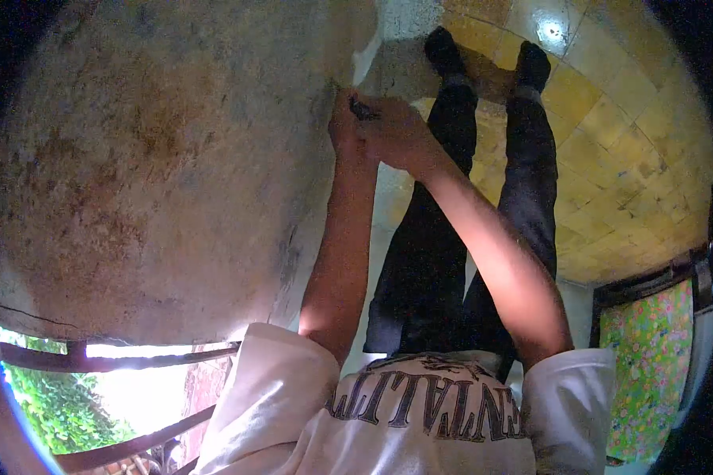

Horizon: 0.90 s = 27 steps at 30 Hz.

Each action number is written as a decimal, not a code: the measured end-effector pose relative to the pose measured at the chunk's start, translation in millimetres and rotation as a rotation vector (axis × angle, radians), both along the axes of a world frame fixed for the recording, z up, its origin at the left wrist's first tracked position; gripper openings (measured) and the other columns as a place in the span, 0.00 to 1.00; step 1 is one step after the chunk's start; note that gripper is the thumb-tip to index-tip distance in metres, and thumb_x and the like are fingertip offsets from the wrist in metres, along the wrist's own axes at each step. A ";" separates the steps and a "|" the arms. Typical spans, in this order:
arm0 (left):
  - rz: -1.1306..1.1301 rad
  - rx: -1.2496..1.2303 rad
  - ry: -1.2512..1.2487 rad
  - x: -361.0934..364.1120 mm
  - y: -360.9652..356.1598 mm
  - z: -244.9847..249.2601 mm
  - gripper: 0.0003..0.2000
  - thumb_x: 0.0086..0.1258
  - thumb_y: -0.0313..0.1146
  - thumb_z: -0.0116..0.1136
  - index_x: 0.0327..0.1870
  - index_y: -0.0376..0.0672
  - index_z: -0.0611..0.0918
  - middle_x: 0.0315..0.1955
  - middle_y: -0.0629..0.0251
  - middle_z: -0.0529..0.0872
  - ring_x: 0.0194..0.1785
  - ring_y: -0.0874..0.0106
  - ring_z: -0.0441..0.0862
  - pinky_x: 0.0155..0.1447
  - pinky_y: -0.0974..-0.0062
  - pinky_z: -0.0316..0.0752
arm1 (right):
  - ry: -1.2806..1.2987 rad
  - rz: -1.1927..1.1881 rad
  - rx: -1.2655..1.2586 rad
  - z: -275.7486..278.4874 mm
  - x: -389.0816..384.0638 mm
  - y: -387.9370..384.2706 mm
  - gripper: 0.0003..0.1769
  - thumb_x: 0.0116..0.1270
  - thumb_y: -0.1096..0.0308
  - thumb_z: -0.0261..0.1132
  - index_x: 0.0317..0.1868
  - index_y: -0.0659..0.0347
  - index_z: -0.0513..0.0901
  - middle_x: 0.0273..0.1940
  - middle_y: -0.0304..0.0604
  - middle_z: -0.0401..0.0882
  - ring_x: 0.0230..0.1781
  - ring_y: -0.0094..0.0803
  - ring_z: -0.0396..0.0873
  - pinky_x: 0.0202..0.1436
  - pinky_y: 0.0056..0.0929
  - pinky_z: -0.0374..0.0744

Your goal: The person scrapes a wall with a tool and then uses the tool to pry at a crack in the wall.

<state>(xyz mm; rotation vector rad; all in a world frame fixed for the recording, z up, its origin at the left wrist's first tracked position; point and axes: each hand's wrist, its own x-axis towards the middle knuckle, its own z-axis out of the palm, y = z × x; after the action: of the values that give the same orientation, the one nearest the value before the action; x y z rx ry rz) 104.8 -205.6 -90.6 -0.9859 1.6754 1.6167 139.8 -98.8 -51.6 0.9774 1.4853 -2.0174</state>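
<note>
Both hands meet near the top centre, close beside the edge of a stained wall (158, 174). My right hand (397, 133) is closed round a small dark object (363, 109), too small and dim to name. My left hand (344, 120) touches the right one at its left side, its fingers curled together. What the left fingers hold, if anything, is hidden.
Below the hands are my legs in dark trousers (526, 178) and dark-covered feet on yellow floor tiles (617, 142). A barred window opening (127, 396) is at the lower left. A green floral curtain (649, 364) hangs at the lower right.
</note>
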 end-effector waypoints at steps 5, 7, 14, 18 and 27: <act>0.160 0.123 -0.150 -5.0 -32.8 -12.4 0.08 0.67 0.33 0.50 0.26 0.45 0.72 0.22 0.71 0.71 0.26 0.76 0.70 0.34 0.73 0.67 | 0.168 0.070 0.084 19.8 -3.7 8.8 0.22 0.59 0.55 0.56 0.46 0.64 0.79 0.35 0.58 0.81 0.38 0.49 0.82 0.43 0.39 0.77; 0.138 0.044 -0.174 -5.5 -30.6 -19.2 0.08 0.67 0.34 0.50 0.27 0.44 0.72 0.23 0.70 0.72 0.27 0.76 0.70 0.34 0.74 0.67 | 0.207 0.080 0.137 15.6 -5.1 8.3 0.22 0.59 0.55 0.56 0.46 0.64 0.79 0.35 0.58 0.81 0.38 0.48 0.82 0.43 0.39 0.77; 0.044 -0.064 -0.054 -0.3 -15.9 -1.6 0.09 0.67 0.35 0.50 0.25 0.45 0.71 0.22 0.72 0.71 0.27 0.77 0.71 0.32 0.75 0.67 | 0.179 -0.007 0.117 25.2 2.7 6.1 0.22 0.58 0.57 0.56 0.47 0.64 0.79 0.36 0.57 0.82 0.38 0.47 0.82 0.44 0.38 0.77; 0.065 0.015 -0.141 0.5 -26.4 -10.8 0.09 0.66 0.35 0.49 0.25 0.46 0.71 0.22 0.72 0.70 0.27 0.77 0.71 0.32 0.76 0.67 | 0.179 0.008 0.057 9.8 4.1 8.1 0.22 0.57 0.60 0.58 0.48 0.65 0.79 0.37 0.56 0.82 0.38 0.45 0.83 0.46 0.36 0.78; 0.082 0.049 -0.180 -5.2 -30.1 -9.4 0.08 0.65 0.35 0.51 0.25 0.47 0.71 0.21 0.73 0.70 0.25 0.78 0.71 0.31 0.76 0.67 | 0.123 0.071 0.190 32.7 -2.4 10.8 0.21 0.61 0.59 0.57 0.50 0.62 0.79 0.45 0.54 0.81 0.48 0.47 0.80 0.52 0.36 0.76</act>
<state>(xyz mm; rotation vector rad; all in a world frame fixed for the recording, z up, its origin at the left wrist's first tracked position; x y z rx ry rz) 99.5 -235.7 -100.1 -1.1524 1.4860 1.5629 137.4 -87.9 -18.9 0.8728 1.7779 -1.9441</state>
